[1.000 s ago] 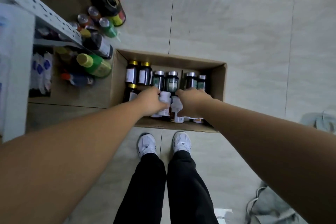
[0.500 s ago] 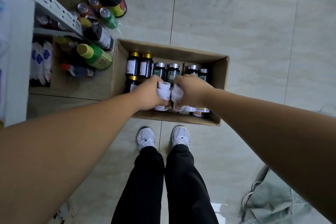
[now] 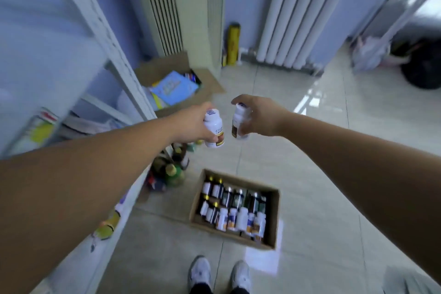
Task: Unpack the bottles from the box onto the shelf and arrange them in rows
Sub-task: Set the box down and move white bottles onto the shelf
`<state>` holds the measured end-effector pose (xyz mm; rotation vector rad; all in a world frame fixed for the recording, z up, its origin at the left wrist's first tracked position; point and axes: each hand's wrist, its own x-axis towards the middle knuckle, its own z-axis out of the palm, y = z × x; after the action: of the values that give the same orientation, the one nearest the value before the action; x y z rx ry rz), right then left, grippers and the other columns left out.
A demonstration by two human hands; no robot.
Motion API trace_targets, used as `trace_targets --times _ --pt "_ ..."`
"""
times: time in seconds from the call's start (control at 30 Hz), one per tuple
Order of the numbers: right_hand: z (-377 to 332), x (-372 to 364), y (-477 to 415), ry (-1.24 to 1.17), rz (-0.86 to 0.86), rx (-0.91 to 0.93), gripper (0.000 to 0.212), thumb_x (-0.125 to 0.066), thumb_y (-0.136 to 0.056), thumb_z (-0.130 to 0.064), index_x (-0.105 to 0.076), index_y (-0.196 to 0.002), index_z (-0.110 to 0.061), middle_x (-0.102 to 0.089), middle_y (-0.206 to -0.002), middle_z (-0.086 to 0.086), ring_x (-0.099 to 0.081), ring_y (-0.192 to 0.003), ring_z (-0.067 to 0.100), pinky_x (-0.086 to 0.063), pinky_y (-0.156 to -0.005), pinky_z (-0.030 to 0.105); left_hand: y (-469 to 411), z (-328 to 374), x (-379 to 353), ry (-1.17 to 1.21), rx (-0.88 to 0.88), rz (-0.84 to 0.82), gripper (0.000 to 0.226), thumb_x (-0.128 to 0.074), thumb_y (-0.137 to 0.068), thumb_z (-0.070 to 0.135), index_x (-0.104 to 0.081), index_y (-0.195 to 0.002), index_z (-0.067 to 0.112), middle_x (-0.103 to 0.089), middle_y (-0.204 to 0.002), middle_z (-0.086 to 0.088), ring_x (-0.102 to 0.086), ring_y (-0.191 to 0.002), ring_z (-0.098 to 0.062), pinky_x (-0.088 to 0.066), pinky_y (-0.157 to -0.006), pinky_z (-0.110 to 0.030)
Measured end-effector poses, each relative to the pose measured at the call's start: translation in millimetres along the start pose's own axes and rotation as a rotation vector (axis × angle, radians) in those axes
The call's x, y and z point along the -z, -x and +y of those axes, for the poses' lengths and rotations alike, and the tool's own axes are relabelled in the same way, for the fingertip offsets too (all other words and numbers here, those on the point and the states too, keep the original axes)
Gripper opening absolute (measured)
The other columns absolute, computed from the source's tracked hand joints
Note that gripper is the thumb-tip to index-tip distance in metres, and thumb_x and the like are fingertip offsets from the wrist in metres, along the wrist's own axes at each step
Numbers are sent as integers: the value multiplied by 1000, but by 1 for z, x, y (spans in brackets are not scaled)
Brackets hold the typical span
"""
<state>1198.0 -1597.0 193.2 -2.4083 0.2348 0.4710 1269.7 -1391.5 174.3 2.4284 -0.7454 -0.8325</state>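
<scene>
Both hands are raised above the floor: left hand [image 3: 195, 122] grips a white bottle [image 3: 214, 129], right hand [image 3: 257, 114] grips a second white bottle [image 3: 239, 124], partly hidden by fingers. Shelf [image 3: 100, 38] stands blurred at left; box [image 3: 272, 219] below holds bottles, labels unreadable.

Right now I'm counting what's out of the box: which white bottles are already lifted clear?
Two: the white bottle in the left hand and the white bottle in the right hand, both held up above the floor. The other white bottles stand in the box.
</scene>
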Motion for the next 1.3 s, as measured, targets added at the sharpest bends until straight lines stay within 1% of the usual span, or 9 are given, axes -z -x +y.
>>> trace_targets --times 0.1,0.23,0.53,0.67,0.8,0.87,1.07,1.17,1.3 --pt "-79 66 10 110 86 121 78 -82 -67 -23 -47 -137 -28 -58 -117 -1 -58 -97 21 -47 -77 25 41 35 89 -53 -29 130 62 -84 -67 32 -52 -119 24 -65 -110 0 -62 -97 -22 -50 -78 -31" --pt "-177 131 33 222 163 281 71 -83 -65 -25 -49 -127 -25 -59 -108 0 -54 -83 18 -39 -55 20 111 72 182 -82 -40 275 52 -84 -66 29 -53 -107 26 -67 -101 1 -66 -91 -23 -51 -73 -32" --pt "-359 172 110 411 219 694 69 -86 -63 -31 -51 -123 -25 -57 -105 -3 -55 -90 21 -42 -72 29 325 104 280 -160 122 642 59 -84 -68 26 -53 -118 29 -65 -110 6 -62 -92 -16 -49 -68 -29" --pt "-421 140 144 418 177 892 71 -85 -63 -34 -51 -124 -26 -54 -108 -6 -53 -92 19 -37 -73 27 427 96 274 -176 285 746 60 -85 -68 29 -52 -118 33 -64 -111 8 -63 -98 -17 -54 -81 -36" --pt "-470 94 178 427 84 1009 67 -84 -64 -32 -50 -122 -27 -56 -106 -4 -56 -88 21 -41 -62 27 515 85 248 -168 430 827 61 -84 -69 34 -51 -120 36 -62 -109 15 -60 -93 -7 -48 -69 -27" --pt "-497 66 197 445 25 1069 67 -84 -64 -32 -50 -122 -28 -57 -107 -4 -58 -86 20 -47 -65 28 557 77 232 -154 497 855 61 -84 -69 34 -50 -119 36 -62 -108 14 -61 -94 -11 -51 -75 -30" --pt "-576 -19 251 448 -78 1217 69 -85 -64 -34 -50 -123 -29 -57 -111 -6 -55 -95 20 -41 -69 27 670 46 202 -133 667 920 63 -85 -69 37 -49 -120 37 -60 -109 16 -58 -98 -13 -43 -73 -26" --pt "-612 -65 275 452 -145 1273 67 -85 -63 -33 -50 -120 -30 -57 -108 -6 -55 -92 19 -39 -61 25 721 23 186 -113 730 953 61 -85 -68 37 -50 -119 37 -59 -106 20 -59 -97 -9 -42 -68 -22" --pt "-647 -126 298 441 -207 1326 69 -86 -62 -36 -49 -120 -31 -58 -110 -7 -56 -95 20 -43 -68 27 770 -16 163 -69 780 967 65 -86 -67 33 -51 -121 37 -62 -116 13 -62 -96 -13 -52 -74 -28"
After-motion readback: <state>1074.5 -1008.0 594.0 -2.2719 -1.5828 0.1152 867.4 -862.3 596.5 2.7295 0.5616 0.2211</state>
